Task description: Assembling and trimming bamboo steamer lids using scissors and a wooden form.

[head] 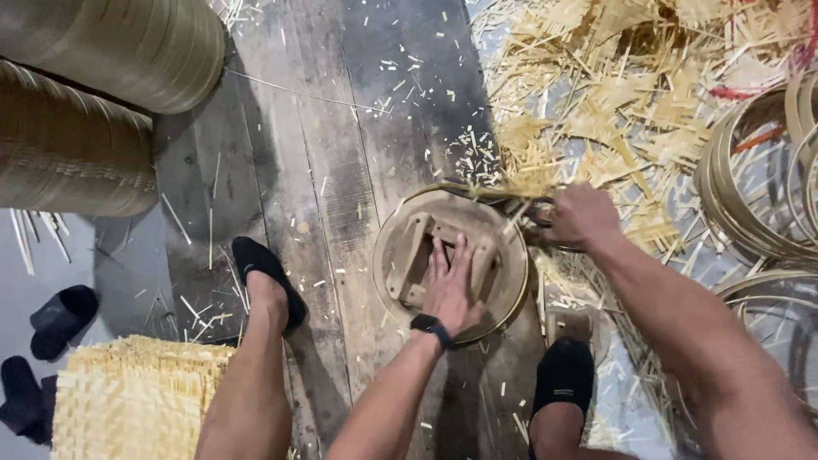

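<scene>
Person seated low, working on the plank floor. Landmark: the round wooden form, a disc with a hoop rim and a block frame on its face, lying flat between the two black-socked feet.

Left hand lies palm-down on the middle of the disc, fingers stretched out flat and slightly spread over the block frame, pinning it. Black wristband just behind.

Right hand sits at the disc's far right rim, closed in a fist around dark handles, shears by the look of them, though the blades are lost among the strips. Protruding bamboo strip ends fan out along the disc's far edge.

Beyond and to the right of the disc: a deep heap of bamboo offcuts. Further right, loose bamboo hoops. Left of the disc, well apart, a woven mat and stacked woven baskets.

Risks, as I judge them:
- Left fingertips lie near the cutting edge of the rim; a slip of the tool could reach them.
- Disc held by palm pressure only; a hard squeeze could spin or skid it.
- Cut ends are sharp, and splinters litter the floor around sock-only feet.
- Blades hidden by strips, so a cut may land off line.
</scene>
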